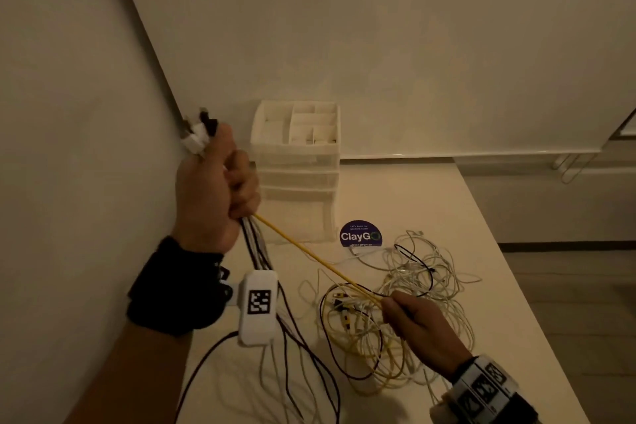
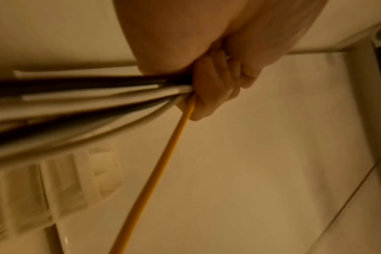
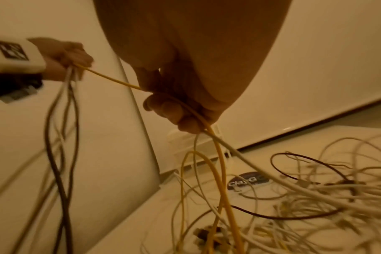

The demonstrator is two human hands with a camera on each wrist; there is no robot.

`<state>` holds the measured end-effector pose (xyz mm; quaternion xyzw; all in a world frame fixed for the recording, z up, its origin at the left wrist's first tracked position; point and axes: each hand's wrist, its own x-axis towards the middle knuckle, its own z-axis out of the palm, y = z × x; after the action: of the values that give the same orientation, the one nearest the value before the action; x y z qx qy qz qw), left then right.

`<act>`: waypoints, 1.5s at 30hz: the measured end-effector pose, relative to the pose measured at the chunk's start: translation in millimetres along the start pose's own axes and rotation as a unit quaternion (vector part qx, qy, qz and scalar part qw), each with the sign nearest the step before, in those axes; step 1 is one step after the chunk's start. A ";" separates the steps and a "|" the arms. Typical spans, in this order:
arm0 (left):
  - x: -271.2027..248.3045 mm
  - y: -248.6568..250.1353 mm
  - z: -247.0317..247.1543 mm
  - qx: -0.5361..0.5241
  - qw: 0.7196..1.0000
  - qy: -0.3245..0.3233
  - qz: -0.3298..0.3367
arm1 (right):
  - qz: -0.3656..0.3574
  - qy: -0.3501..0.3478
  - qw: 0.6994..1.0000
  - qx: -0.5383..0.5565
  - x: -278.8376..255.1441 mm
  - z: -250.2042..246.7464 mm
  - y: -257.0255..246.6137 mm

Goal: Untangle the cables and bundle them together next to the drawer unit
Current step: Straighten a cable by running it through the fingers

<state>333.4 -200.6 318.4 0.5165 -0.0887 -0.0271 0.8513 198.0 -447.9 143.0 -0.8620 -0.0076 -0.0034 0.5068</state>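
Note:
My left hand (image 1: 220,189) is raised beside the white drawer unit (image 1: 297,175) and grips a bundle of black and white cables (image 1: 258,251) whose plugs (image 1: 199,132) stick out above the fist. A yellow cable (image 1: 309,255) runs taut from that fist down to my right hand (image 1: 413,323), which pinches it over the tangled pile of white, yellow and black cables (image 1: 413,303) on the table. The left wrist view shows the fingers (image 2: 211,89) curled round the bundle and the yellow cable (image 2: 163,165). In the right wrist view the fingers (image 3: 174,110) hold the yellow cable (image 3: 113,79).
A round purple ClayGo sticker (image 1: 360,234) lies on the white table (image 1: 499,286) between the drawer unit and the pile. A wall runs close on the left and behind. The table's right edge drops to the floor (image 1: 585,286). Loose bundle ends (image 1: 292,372) trail toward me.

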 end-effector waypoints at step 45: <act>-22.0 -115.9 57.5 0.453 0.863 -0.219 0.043 | -0.071 0.056 0.985 0.144 52.9 -44.8 -55.8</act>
<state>306.7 -301.8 239.2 0.8216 -0.2976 -0.0598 0.4826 250.1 -459.5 214.2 -0.7755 -0.0410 -0.0865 0.6241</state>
